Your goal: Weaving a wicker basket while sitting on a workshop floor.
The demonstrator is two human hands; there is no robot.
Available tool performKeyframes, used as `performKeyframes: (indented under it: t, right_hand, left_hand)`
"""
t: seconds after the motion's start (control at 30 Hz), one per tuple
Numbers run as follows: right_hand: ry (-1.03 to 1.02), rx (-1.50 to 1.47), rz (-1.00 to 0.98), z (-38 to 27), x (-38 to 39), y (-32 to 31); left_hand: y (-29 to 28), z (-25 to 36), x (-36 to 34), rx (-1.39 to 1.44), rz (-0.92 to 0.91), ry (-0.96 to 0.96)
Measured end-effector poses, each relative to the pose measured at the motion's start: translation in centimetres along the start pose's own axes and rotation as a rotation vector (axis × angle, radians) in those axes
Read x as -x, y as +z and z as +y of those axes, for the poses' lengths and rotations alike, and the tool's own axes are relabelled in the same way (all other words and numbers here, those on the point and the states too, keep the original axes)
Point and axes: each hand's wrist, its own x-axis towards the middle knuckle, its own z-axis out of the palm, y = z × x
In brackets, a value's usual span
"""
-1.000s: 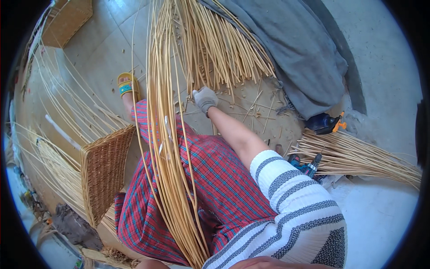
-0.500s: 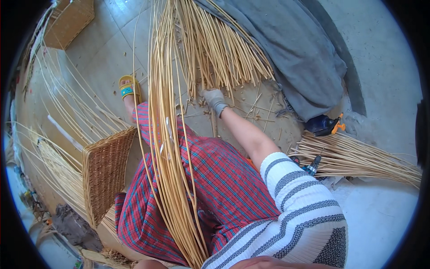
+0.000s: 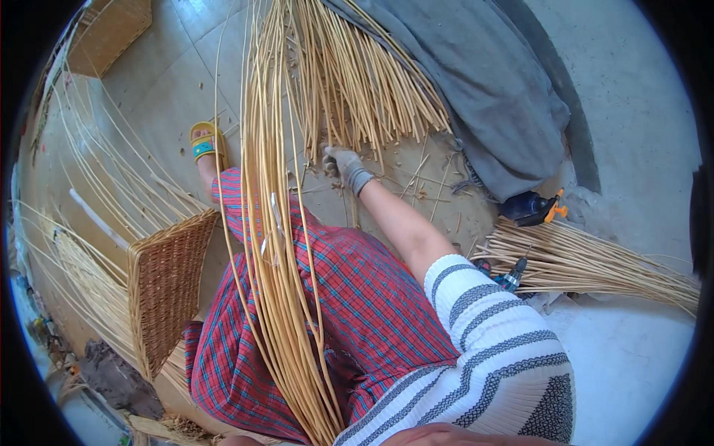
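My right hand (image 3: 344,165), in a grey work glove, reaches far forward to the floor. Its fingers are curled in at the near ends of a spread bundle of peeled willow rods (image 3: 372,97); what they hold, if anything, cannot be made out. A second bundle of long rods (image 3: 279,297) lies along my lap, running from the lower edge up past the far bundle, with a whitish tie (image 3: 276,212) around its middle. My left hand is out of sight.
A woven wicker panel (image 3: 167,290) stands at the left, its long loose rods fanning out. Grey cloth (image 3: 483,89) covers part of the far bundle. At the right lie more rods (image 3: 595,267), a power drill (image 3: 512,276) and a dark orange-tipped tool (image 3: 529,208). Offcuts litter the floor.
My right hand has shifted slightly left, and its fingers now show more plainly curled. The whole scene has moved a little to the left in the picture.
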Motion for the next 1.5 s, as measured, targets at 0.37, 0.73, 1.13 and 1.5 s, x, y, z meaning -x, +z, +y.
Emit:
performKeyframes:
  t: [0.37,0.73,1.13,1.5]
  right_hand:
    - [-0.265,0.229,0.03,-0.7,0.7,-2.6]
    - [-0.342,0.337,0.126,-0.8,2.1,-3.8]
    - [-0.42,0.374,0.164,-2.4,0.7,-3.9]
    - [-0.284,1.39,0.454,-8.0,-0.1,1.7]
  left_hand:
    - [1.7,-1.5,2.8,0.027,0.072,-0.142]
    - [5.8,-2.6,6.4,0.107,0.207,-0.255]
    - [3.4,-1.7,4.2,-0.064,0.154,-0.269]
    - [3.1,-3.5,5.3,0.156,-0.393,-0.405]
